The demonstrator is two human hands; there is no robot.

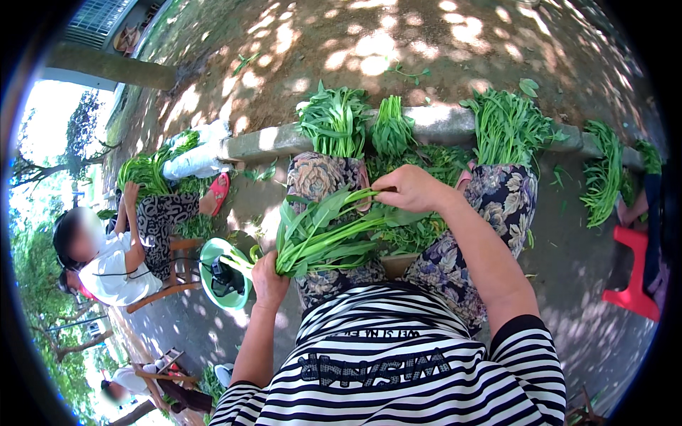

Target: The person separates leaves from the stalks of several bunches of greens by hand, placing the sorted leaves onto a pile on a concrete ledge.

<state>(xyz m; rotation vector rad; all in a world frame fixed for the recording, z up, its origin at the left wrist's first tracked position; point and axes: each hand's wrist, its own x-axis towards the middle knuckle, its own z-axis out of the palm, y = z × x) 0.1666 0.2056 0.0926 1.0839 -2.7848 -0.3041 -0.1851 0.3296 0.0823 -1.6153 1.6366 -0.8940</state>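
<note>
Across my lap lies a loose bunch of long-stemmed leafy greens [323,245], which look like water spinach. Its pale stem ends stick out to the left past my left hand [270,282], whose fingers are wrapped round the stems. My right hand [408,189] pinches thin green stems at the bunch's other side, fingertips pressed together. Under and between my knees, more loose leaves [444,165] cover the ground. Beyond my knees, a large bundle of greens [332,124], a smaller bundle [391,128] and another large bundle [506,128] rest along a low kerb.
A pale green basin [225,273] holding a dark object stands left of my left hand. Further left, a seated person [114,266] handles greens [145,174]. On the right are a red plastic stool [631,273], more greens [602,174] and part of another person. The stone kerb [270,142] runs across ahead.
</note>
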